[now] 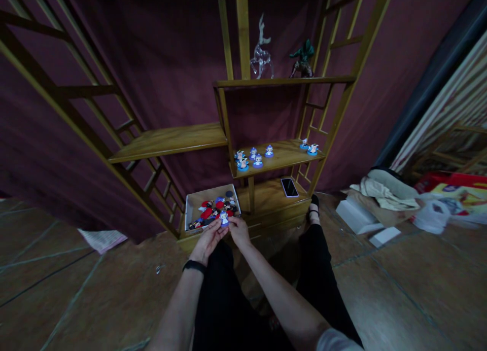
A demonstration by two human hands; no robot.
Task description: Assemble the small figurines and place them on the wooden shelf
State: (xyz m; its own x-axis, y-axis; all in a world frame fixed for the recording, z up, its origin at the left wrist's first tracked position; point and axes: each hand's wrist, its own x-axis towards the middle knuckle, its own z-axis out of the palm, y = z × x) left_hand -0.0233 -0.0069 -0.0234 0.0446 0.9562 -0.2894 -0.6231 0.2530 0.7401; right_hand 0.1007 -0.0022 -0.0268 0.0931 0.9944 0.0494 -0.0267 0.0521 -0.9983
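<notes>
Though crowded, box (207,192) behind hands (206,240).

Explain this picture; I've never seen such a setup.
No machine here: a person works with two bare hands, seen by one camera worn on the head, looking forward and down. The left hand holds a small white-and-purple figurine; the right hand is close beside it. Just beyond, an open box holds red, black and blue pieces. On the wooden shelf above stand more figurines, a group at the left and a pair at the right. A phone lies below; a clear deer-like figure and a green figure stand higher up.
</notes>
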